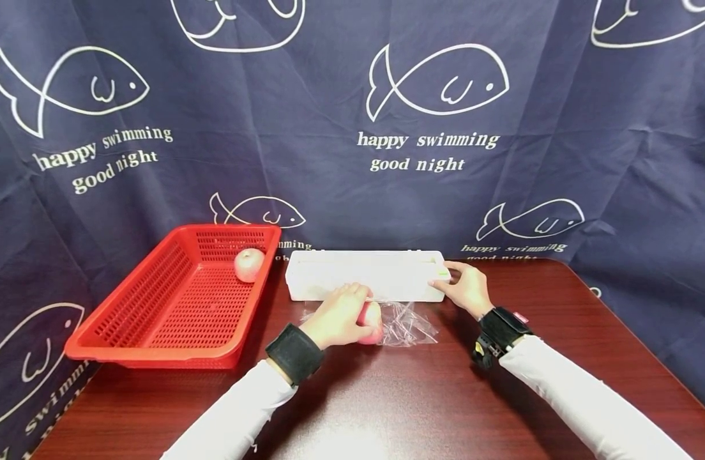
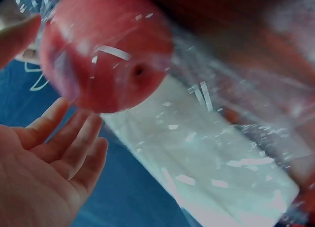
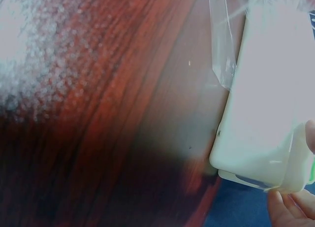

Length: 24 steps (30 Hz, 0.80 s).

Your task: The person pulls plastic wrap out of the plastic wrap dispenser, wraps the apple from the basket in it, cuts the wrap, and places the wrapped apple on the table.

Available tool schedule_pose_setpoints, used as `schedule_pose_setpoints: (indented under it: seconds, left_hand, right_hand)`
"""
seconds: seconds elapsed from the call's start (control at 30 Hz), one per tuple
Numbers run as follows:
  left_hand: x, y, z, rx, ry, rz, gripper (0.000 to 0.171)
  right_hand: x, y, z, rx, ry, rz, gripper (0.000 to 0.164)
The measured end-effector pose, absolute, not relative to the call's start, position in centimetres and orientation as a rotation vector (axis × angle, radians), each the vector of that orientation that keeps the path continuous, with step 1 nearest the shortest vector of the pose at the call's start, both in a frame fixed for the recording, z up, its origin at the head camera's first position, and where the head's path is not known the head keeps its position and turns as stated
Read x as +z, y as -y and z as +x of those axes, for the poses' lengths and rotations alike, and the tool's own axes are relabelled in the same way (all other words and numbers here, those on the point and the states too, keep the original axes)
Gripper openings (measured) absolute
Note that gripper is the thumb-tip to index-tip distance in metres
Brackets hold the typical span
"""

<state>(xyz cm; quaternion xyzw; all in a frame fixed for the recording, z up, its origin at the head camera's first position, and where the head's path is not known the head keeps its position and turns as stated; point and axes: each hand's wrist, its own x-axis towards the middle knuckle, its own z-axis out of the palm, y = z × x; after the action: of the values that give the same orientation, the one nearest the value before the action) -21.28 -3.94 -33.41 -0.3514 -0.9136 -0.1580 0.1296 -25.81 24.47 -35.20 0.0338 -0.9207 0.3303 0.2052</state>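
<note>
My left hand (image 1: 340, 317) holds a red apple (image 1: 371, 322) just in front of a long white cling film dispenser (image 1: 364, 275). In the left wrist view the thumb and fingers lie on either side of the apple (image 2: 113, 54), whose small dark hollow shows. Clear cling film (image 1: 407, 324) covers part of it and spreads crumpled to its right on the table. At the dispenser's right end, my right hand (image 1: 469, 289) grips the corner, thumb in front and fingers behind. The right wrist view shows its fingertips on that end of the dispenser (image 3: 266, 99).
A red plastic basket (image 1: 157, 353) stands on the left of the brown wooden table (image 1: 421, 402), with another apple (image 1: 249, 265) in its far right corner. Behind the table hangs a dark blue curtain (image 1: 329, 115) with white fish drawings and lettering.
</note>
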Motion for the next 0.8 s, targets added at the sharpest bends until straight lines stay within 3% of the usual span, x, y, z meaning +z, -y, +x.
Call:
schedule_pose_setpoints:
  seconds: [0.1, 0.37, 0.53, 0.8]
  left_hand:
    - [-31.8, 3.2, -22.0, -0.521, 2.699, -1.014, 0.049]
    - [-27.5, -2.5, -26.7, -0.33, 2.72, -1.097, 0.026]
    - [-28.0, -7.5, -28.9, -0.307, 2.758, -1.1, 0.021]
    - [-29.5, -11.6, -29.2, -0.41, 2.729, -1.14, 0.015]
  right_hand:
    - [-35.1, -24.5, -25.8, 0.921, 2.567, 0.099, 0.054]
    - [-35.5, -24.6, -25.8, 0.914, 2.55, 0.097, 0.053]
    - [-35.6, -24.8, -25.7, 0.905, 2.524, 0.111, 0.051]
    - [-35.5, -24.7, -25.7, 0.807, 2.475, 0.13, 0.044]
